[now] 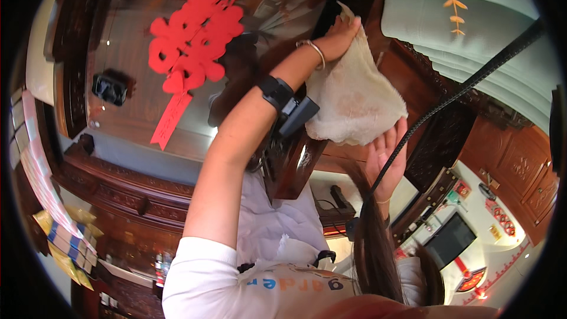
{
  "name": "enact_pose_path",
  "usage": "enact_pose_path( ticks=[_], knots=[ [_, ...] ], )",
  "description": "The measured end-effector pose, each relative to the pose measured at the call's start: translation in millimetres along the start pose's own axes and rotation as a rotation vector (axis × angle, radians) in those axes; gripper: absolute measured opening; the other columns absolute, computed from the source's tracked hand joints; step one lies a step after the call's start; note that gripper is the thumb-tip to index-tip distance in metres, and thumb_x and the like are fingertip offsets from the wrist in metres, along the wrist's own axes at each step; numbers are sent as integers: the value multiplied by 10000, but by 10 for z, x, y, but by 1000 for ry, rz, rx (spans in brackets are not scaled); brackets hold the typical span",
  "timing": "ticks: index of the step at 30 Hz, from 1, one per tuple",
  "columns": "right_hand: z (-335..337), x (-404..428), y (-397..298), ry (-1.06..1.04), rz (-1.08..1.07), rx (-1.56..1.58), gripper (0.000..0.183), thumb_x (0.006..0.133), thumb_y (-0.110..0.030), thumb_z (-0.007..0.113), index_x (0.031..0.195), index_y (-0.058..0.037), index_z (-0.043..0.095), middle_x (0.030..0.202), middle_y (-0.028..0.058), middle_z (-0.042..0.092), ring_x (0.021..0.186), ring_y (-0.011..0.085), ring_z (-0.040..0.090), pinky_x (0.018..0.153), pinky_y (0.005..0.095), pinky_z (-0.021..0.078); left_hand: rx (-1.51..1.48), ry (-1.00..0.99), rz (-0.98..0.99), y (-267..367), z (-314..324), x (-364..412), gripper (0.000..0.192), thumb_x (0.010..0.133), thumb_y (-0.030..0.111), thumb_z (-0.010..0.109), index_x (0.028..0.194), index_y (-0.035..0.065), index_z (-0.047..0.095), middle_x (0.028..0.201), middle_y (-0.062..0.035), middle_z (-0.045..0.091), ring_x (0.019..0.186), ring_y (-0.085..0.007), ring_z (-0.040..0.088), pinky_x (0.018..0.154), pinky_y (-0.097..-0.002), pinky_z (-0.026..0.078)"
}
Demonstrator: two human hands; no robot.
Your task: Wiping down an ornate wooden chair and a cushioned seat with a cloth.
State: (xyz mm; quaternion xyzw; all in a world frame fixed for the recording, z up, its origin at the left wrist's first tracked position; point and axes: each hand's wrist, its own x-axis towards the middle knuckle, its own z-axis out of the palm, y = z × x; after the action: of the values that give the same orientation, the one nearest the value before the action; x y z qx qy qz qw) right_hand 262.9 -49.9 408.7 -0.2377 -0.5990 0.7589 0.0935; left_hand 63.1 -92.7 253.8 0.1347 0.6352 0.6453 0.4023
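Observation:
My left hand (pixel 339 44), with a bracelet and a black wrist strap on its arm, grips the upper part of an off-white cloth (pixel 354 102). The cloth hangs spread out and slightly see-through. At its lower right edge is my right hand (pixel 387 155), palm showing and fingers extended; the fingertips meet the cloth or are partly behind it, so a grip there cannot be told. Left of the hands, a red cut-out knot decoration (pixel 195 44) with a written tail lies on a glossy dark wooden table (pixel 133 119).
A dark, shiny small container (pixel 110 89) is on the table. Pale green seat cushions (pixel 443 17) are at upper right. A black braided strap (pixel 460 93) crosses the right side. A carved wooden seat (pixel 155 208) and stacked packages (pixel 71 243) are at lower left; a television (pixel 451 239) is at lower right.

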Motion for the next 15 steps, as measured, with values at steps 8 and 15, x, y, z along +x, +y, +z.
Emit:
enact_pose_path(
  ticks=[8,15],
  knots=[
    [-18,782,40,-84,-187,-14,930,707,-264,599,1344,-71,-51,1380,206,97,1250,336,207,1007,424,157,-347,33,-43,89,-251,707,631,814,570,358,1171,59,452,1065,-98,553,929,-173,550,807,-299,428],
    [-186,824,212,-253,-148,-160,825,720,-179,572,1327,14,48,1384,199,85,1280,303,134,1027,375,121,-475,-44,-229,41,-200,801,580,817,529,400,1134,49,474,1008,-73,570,855,-173,560,747,-294,456]
  ],
)
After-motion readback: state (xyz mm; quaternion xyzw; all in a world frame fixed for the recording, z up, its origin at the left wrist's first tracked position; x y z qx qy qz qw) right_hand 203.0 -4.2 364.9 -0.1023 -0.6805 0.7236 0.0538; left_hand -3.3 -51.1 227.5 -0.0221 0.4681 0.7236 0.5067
